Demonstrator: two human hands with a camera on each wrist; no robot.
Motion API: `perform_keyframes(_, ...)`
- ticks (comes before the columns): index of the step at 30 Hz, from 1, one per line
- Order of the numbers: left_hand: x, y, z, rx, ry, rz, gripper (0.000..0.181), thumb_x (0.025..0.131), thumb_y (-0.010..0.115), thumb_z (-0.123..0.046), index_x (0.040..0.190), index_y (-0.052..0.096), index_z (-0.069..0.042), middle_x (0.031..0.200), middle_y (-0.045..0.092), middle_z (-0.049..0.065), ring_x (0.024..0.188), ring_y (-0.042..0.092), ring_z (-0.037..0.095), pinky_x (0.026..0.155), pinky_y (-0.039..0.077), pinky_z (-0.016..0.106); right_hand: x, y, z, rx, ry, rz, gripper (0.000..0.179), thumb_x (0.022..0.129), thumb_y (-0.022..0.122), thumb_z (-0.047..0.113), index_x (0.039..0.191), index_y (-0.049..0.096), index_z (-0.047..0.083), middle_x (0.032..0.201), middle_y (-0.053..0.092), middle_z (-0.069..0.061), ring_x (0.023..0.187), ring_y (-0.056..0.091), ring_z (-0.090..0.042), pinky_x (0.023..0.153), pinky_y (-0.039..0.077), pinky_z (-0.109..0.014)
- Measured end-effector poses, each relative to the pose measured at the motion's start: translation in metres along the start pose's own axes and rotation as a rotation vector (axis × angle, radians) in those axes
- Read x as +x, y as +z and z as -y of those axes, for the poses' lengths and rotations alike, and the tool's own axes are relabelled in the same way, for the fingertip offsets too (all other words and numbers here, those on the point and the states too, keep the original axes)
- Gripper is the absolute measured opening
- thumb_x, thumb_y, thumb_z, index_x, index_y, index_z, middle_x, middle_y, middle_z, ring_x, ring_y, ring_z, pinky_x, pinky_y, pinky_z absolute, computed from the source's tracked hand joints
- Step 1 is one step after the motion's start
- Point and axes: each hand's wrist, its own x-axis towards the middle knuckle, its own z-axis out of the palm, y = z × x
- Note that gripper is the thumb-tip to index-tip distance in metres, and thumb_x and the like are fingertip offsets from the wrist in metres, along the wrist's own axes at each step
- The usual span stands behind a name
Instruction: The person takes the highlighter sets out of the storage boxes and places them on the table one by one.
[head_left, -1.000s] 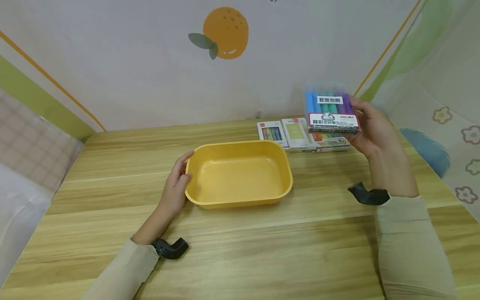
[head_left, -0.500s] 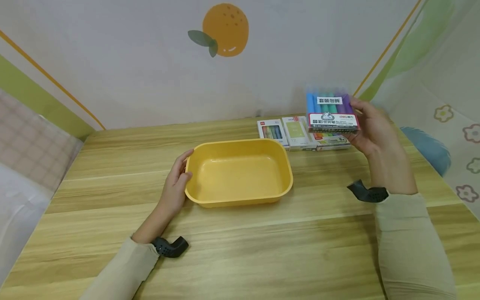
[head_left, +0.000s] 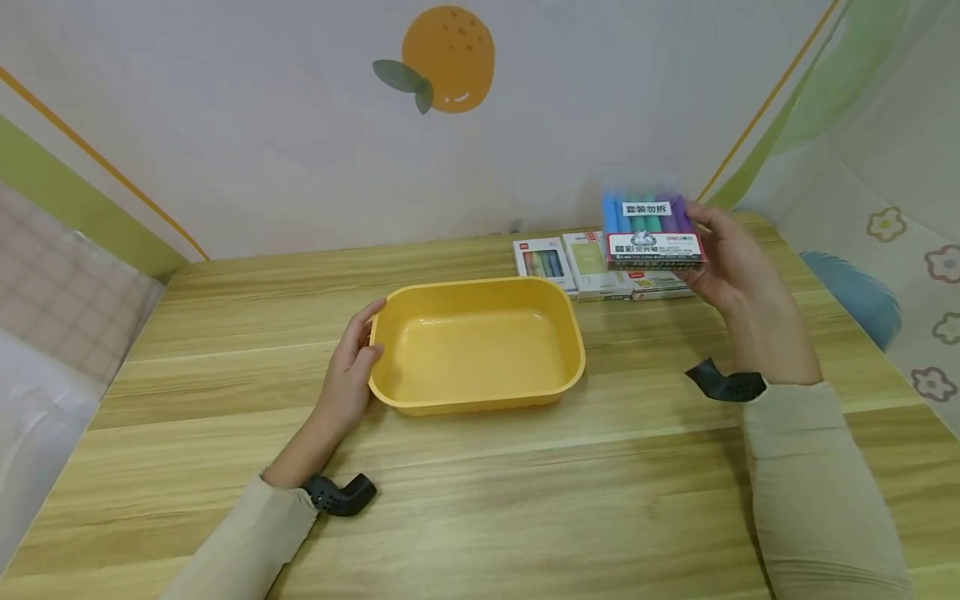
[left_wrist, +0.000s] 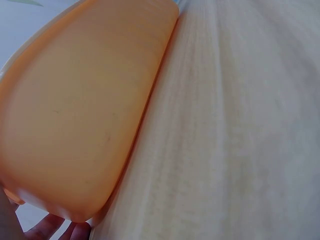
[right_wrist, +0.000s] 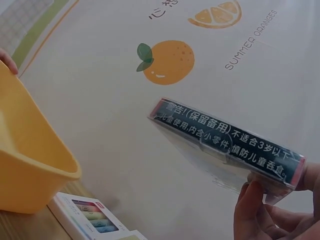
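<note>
A yellow plastic bin sits on the wooden table, nothing in it. My left hand grips its left end, thumb at the rim and fingers round the outer wall; the left wrist view shows fingertips at the bin's end. To the right, my right hand holds a clear pack of highlighters by its right side, raised over the boxes at the back. Blue, green and purple pens show through the plastic. In the right wrist view the pack's dark printed edge faces the camera, with fingers behind and below it.
Behind the bin's right corner lie a white box with a window of coloured sticks, a white and green box and a third box, partly covered by the pack. A printed cloth hangs along the table's back edge.
My right hand has shifted slightly left with the highlighter pack, which now covers more of the boxes behind. The left hand and the bin stay in place.
</note>
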Motion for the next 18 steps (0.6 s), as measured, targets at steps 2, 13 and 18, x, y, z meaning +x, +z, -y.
perform_keyframes(2, 0.0001, 0.0, 0.0, -0.001, 0.001, 0.0, 0.059, 0.099, 0.033, -0.006, 0.157, 0.035, -0.017, 0.149, 0.047, 0.023, 0.114, 0.058, 0.024, 0.081, 0.056, 0.018, 0.0002, -0.0005, -0.0003, 0.003, 0.006, 0.003, 0.027, 0.103, 0.055, 0.018, 0.129, 0.061, 0.016, 0.126, 0.056, -0.005, 0.1, 0.07, -0.018, 0.074, 0.061, -0.029)
perform_keyframes(13, -0.0004, -0.0006, 0.0008, -0.006, -0.009, 0.003, 0.059, 0.099, 0.033, -0.007, 0.157, 0.035, -0.02, 0.148, 0.048, 0.021, 0.114, 0.058, 0.023, 0.08, 0.057, 0.019, 0.0021, -0.0026, -0.0018, -0.037, 0.004, 0.0, 0.027, 0.103, 0.055, 0.02, 0.129, 0.059, 0.018, 0.123, 0.058, -0.006, 0.1, 0.069, -0.017, 0.071, 0.06, -0.028)
perform_keyframes(18, -0.0006, -0.0002, -0.0006, -0.005, -0.015, 0.002, 0.059, 0.099, 0.033, -0.007, 0.157, 0.035, -0.02, 0.149, 0.047, 0.02, 0.116, 0.057, 0.025, 0.08, 0.056, 0.019, 0.0021, -0.0032, -0.0019, -0.023, 0.008, 0.012, 0.029, 0.104, 0.053, 0.019, 0.132, 0.059, 0.019, 0.124, 0.057, -0.007, 0.1, 0.069, -0.018, 0.07, 0.06, -0.028)
